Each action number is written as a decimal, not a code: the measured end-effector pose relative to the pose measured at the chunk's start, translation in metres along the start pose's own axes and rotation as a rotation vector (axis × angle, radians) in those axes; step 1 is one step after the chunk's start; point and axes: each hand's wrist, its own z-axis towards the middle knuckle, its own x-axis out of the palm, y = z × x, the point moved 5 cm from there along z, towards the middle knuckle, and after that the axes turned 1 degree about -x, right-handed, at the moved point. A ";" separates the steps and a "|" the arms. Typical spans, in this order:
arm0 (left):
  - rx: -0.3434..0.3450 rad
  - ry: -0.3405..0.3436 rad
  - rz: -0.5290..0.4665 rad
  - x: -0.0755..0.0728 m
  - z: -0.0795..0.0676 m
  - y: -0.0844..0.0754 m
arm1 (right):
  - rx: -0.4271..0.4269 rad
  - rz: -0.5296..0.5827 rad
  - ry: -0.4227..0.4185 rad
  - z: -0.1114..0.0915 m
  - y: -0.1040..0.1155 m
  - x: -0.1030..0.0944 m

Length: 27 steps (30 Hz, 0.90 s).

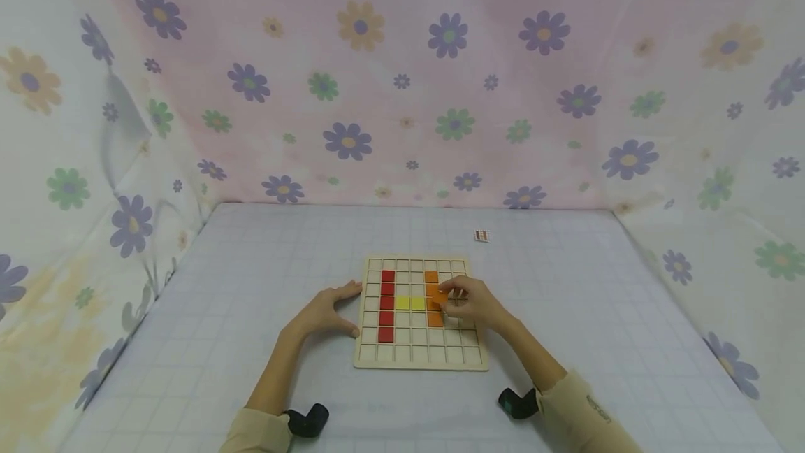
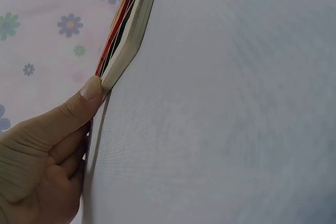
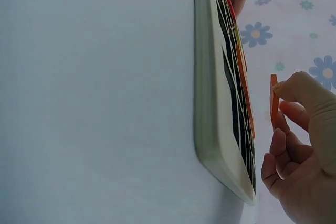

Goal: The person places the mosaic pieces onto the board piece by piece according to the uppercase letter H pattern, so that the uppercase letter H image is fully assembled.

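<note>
My right hand (image 1: 472, 300) pinches an orange square tile (image 3: 274, 98) between thumb and fingers, raised off the wooden grid board (image 1: 421, 361). Under and beside that hand, several orange tiles (image 1: 435, 319) form a column in the grid, partly covered by the fingers. To the left of them lie two yellow tiles (image 1: 411, 303) in one row. A column of several red tiles (image 1: 386, 317) fills cells near the board's left side. At the left edge of the board, my left hand (image 1: 321, 311) rests with thumb and forefinger spread along the rim.
A small printed card (image 1: 481, 236) lies on the table behind the board, to the right. The white cloth (image 1: 251, 243) covers the table, and flower-patterned curtains (image 1: 402, 110) stand at the back and both sides. Black wrist devices (image 1: 308, 421) sit by both sleeves.
</note>
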 end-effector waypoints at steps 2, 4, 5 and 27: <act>-0.001 -0.001 -0.002 0.000 0.000 0.000 | -0.013 -0.007 0.014 -0.003 0.000 0.004; -0.001 -0.002 -0.003 0.000 0.000 0.000 | -0.017 -0.019 0.036 -0.006 0.001 0.008; -0.001 -0.002 -0.004 0.000 0.000 0.000 | -0.013 -0.024 0.050 -0.007 0.001 0.010; 0.004 -0.005 -0.008 0.001 0.000 0.000 | 0.008 -0.023 0.116 -0.024 0.019 0.028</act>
